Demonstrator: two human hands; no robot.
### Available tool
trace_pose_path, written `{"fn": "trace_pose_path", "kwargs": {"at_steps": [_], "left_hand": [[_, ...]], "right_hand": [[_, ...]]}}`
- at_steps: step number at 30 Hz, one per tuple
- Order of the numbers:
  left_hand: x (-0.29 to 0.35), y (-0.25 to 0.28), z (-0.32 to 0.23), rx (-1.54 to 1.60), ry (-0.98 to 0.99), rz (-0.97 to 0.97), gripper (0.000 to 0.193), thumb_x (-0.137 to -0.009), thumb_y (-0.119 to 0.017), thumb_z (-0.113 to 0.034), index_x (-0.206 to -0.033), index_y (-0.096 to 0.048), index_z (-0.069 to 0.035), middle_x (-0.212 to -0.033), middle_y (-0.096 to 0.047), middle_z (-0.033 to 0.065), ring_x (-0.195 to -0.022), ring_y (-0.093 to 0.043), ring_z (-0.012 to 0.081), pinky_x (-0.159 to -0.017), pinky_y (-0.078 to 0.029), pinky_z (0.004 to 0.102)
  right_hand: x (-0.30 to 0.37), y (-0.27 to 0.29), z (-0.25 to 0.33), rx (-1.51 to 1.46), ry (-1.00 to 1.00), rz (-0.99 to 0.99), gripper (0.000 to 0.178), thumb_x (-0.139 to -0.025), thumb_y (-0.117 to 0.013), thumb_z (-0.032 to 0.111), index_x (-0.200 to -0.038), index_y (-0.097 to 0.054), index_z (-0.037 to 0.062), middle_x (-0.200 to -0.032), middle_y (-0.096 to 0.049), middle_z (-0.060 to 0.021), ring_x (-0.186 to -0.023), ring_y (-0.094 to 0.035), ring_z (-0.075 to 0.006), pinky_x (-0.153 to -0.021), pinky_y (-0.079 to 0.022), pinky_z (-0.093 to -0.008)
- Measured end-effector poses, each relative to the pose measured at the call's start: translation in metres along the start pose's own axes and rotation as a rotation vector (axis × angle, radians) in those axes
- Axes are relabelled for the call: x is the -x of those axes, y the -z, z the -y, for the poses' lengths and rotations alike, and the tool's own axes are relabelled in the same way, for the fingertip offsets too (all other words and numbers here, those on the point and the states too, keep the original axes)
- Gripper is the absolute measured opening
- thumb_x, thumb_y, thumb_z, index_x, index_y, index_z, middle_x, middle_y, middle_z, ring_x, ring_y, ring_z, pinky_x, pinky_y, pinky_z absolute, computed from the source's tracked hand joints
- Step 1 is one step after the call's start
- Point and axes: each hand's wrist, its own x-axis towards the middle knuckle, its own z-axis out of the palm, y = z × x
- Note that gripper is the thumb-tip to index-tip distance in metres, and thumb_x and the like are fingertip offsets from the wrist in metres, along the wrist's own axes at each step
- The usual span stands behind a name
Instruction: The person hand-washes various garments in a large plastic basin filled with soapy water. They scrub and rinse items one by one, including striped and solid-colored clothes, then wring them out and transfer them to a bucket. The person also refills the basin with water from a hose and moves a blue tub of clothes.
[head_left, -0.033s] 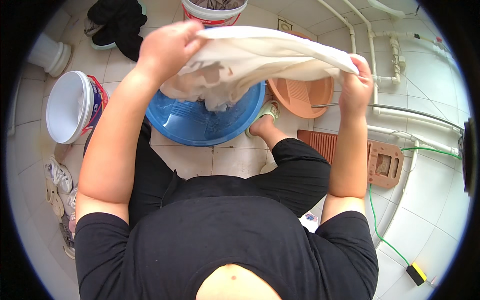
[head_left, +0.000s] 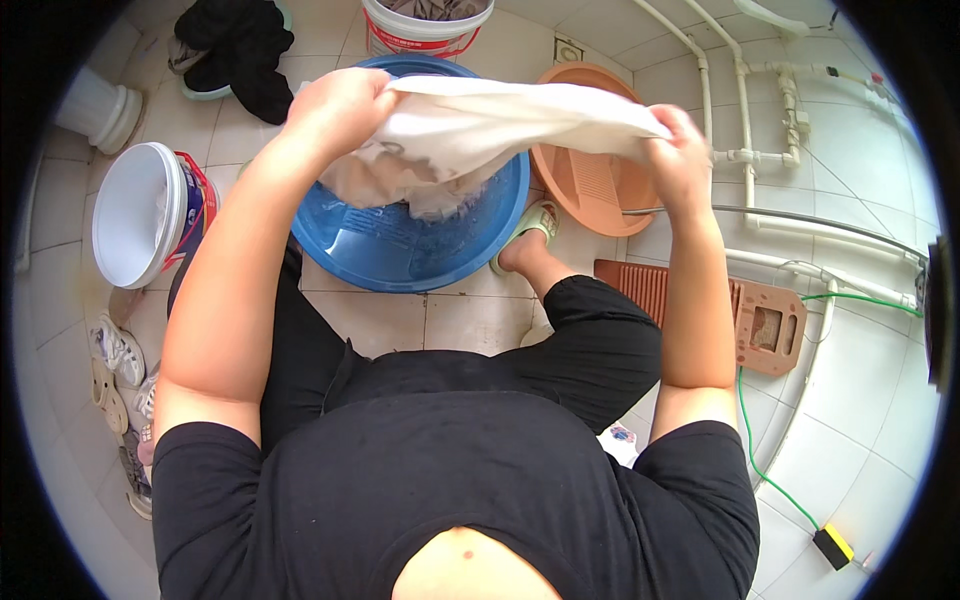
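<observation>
A wet white cloth [head_left: 500, 115], perhaps a garment, is stretched between my two hands, with a greyish patch near its lower left. My left hand [head_left: 338, 112] is closed around its left end. At the other end, my right hand [head_left: 682, 160] grips a corner, slightly blurred. The lower folds hang down over a blue basin [head_left: 350, 240] with a ribbed slope inside and what looks like water. I cannot tell whether the folds touch the water. Below my right hand, beyond the blue basin, lies an orange-brown basin [head_left: 630, 205].
A white bucket [head_left: 128, 225] lies tilted at left, above several shoes [head_left: 118, 350]. Another bucket [head_left: 420, 38] holding grey cloth stands at the back, with dark clothes [head_left: 240, 55] to its left. A brown washboard [head_left: 770, 325] lies beyond my right forearm. Pipes [head_left: 745, 130] line the right wall.
Both hands have come lower and nearer to me, the right one also shifting left. The cloth has dropped and slackened a little, showing more of both basins' far rims.
</observation>
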Motion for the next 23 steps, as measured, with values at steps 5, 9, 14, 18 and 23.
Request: {"fn": "trace_pose_path", "kwargs": {"at_steps": [5, 9, 14, 18, 23], "left_hand": [[0.009, -0.006, -0.025, 0.748, -0.150, -0.047, 0.026, -0.085, -0.052, -0.028, -0.092, -0.062, -0.005, -0.078, -0.062, 0.0110, -0.070, -0.057, 0.0239, -0.067, -0.046, 0.0319], [0.016, -0.018, -0.046, 0.715, -0.429, 0.167, 0.024, -0.084, -0.053, -0.026, -0.096, -0.061, -0.006, -0.082, -0.063, 0.0121, -0.076, -0.061, 0.0247, -0.069, -0.047, 0.0333], [0.016, -0.009, -0.038, 0.633, -0.350, 0.200, 0.040, -0.079, -0.058, -0.031, -0.112, -0.057, -0.007, -0.088, -0.063, 0.0111, -0.081, -0.061, 0.0229, -0.072, -0.048, 0.0322], [0.007, 0.009, -0.025, 0.713, -0.133, 0.142, 0.034, -0.084, -0.058, -0.016, -0.117, -0.054, -0.005, -0.093, -0.057, 0.0069, -0.087, -0.055, 0.0129, -0.076, -0.047, 0.0262], [0.005, 0.009, -0.011, 0.851, -0.112, 0.136, 0.027, -0.087, -0.056, -0.017, -0.112, -0.057, -0.006, -0.100, -0.059, 0.0071, -0.088, -0.055, 0.0115, -0.080, -0.044, 0.0249]], "right_hand": [[0.006, -0.036, -0.004, -0.422, -0.305, 0.228, 0.033, -0.076, -0.061, 0.025, -0.094, -0.060, -0.0018, -0.087, -0.060, -0.0080, -0.075, -0.056, -0.0121, -0.067, -0.045, -0.0257], [0.027, -0.099, 0.023, -0.406, 0.199, 0.354, 0.091, -0.063, -0.077, 0.021, -0.136, -0.025, 0.0051, -0.111, -0.057, -0.0152, -0.099, -0.057, -0.0232, -0.083, -0.046, -0.0326], [0.003, -0.096, 0.004, -0.466, -0.207, 0.116, 0.028, -0.074, -0.057, 0.009, -0.100, -0.059, -0.0003, -0.092, -0.063, -0.0108, -0.085, -0.059, -0.0169, -0.076, -0.047, -0.0284], [-0.006, -0.048, -0.021, -0.748, 0.051, -0.240, 0.023, -0.084, -0.059, 0.013, -0.102, -0.056, -0.0023, -0.091, -0.062, -0.0073, -0.083, -0.058, -0.0130, -0.074, -0.047, -0.0250], [-0.008, -0.077, -0.045, -0.391, -0.051, 0.094, 0.027, -0.083, -0.062, 0.014, -0.107, -0.056, 0.0038, -0.100, -0.060, -0.0071, -0.090, -0.058, -0.0181, -0.080, -0.047, -0.0296]]}}
